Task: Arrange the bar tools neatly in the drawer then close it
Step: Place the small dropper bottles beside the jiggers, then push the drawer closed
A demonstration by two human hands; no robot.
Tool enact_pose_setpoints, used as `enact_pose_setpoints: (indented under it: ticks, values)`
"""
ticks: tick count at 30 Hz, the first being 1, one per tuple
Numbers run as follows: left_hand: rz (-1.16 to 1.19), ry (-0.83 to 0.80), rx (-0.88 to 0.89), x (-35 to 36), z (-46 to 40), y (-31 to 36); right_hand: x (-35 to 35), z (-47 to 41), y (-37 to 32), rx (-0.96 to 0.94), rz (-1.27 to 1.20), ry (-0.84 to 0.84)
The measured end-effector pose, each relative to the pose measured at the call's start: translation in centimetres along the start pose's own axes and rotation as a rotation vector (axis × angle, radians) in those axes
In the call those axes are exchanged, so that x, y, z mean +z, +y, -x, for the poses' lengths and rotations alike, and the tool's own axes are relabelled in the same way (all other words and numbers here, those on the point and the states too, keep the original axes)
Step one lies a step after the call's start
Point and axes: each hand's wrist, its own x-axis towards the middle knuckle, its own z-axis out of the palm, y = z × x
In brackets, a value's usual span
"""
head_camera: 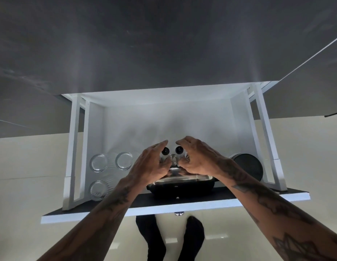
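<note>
Pale floor lay under the open drawer (182, 117). Both hands, left (150, 162) and right (197, 159), curled around a cluster of small bottles (172, 157) mid-drawer, above a black tray (180, 189). Glass, probably slippery and breakable; best gripped low on the bodies.

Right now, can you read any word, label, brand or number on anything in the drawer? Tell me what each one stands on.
None can be read.
Black container: a small pale mark on its near rim, too small to read.
Drawer front: a tiny pale mark on its dark top edge, too small to read.
Glasses, dark round tin and bottles between the hands: no lettering visible.
</note>
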Motion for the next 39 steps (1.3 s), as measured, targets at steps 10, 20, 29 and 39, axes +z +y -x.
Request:
enact_pose_setpoints:
  ticks: [10,20,29,39]
  values:
    - [-0.208,0.104,0.021,-2.2,1.4,3.9,-2.0,1.0,-2.8,0.154,0.143,0.072]
    - [-0.434,0.086,0.068,-3.8,5.8,5.3,0.0,3.4,-6.2,0.214,0.254,0.111]
    - [-0.505,0.109,0.108,-4.0,6.2,5.2,0.1,3.6,-7.4,0.224,0.317,0.137]
    - [-0.425,0.166,0.060,-1.8,11.9,3.9,0.6,7.5,-8.1,0.139,0.178,0.251]
